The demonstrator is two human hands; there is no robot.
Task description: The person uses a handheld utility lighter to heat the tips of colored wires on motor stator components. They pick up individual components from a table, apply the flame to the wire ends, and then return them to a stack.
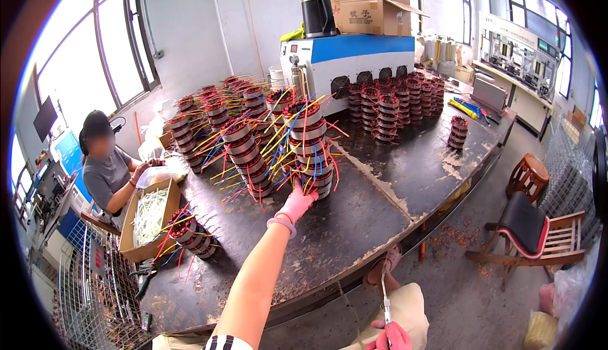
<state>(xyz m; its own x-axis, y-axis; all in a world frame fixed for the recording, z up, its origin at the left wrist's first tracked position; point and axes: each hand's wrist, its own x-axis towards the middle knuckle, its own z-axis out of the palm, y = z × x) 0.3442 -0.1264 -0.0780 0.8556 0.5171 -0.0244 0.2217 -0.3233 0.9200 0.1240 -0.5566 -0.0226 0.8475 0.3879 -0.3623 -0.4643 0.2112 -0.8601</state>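
Observation:
My left hand (299, 202), in a pink glove, reaches to the foot of a tall stack of wound motor stators (310, 138). Its fingers are bent against the lowest stator (318, 182); loose red, blue and yellow wires stick out around it. At the lower edge, my right hand (394, 336), also gloved in pink, is closed round a slim metal tool (386, 302) with a thin shaft pointing up, held over my lap. Another stator stack (244, 157) stands just left of my left hand. A shorter stack (192, 236) leans near the table's left side.
Many more stator stacks (387, 112) crowd the back of the worn dark table (354, 223). A co-worker (111, 166) sits at the left beside a carton of white tubes (130, 239). Pliers (144, 280) lie at the left edge; a wooden chair (538, 230) stands right.

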